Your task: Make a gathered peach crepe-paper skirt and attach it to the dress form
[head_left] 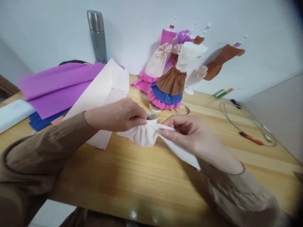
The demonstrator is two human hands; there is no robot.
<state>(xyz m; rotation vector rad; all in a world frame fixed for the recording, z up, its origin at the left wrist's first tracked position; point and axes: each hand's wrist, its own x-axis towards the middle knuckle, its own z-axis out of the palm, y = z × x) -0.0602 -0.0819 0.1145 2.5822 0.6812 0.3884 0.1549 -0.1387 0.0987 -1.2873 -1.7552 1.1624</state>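
White strip being gathered, one edge, both hands pinching

A white, soft, crepe-like paper strip (145, 136) is held out over the front middle of the pale wooden table (101, 179). Its upper edge is pinched into small pleats by the left hand (115, 115), thumb against forefinger; the ungathered length is gripped by the right hand (188, 130) at three o'clock, its loose end trailing toward four. Step judged: pleating, partly done. For the next move, the finished folds need to be kept clamped on the left while fresh edge is fed in evenly from the right; thin material, easily creased or let slip.

Surroundings: a clear-rimmed tape roll (153, 116) is seen close behind the strip at one o'clock, crowding the fingers; contact cannot be told. A tiered brown, blue and pink paper dress (169, 85) is stood beyond it. At ten, large cream paper sheets (94, 94) are partly covered by the left forearm. At three, a grey cord (226, 113) is left well clear.
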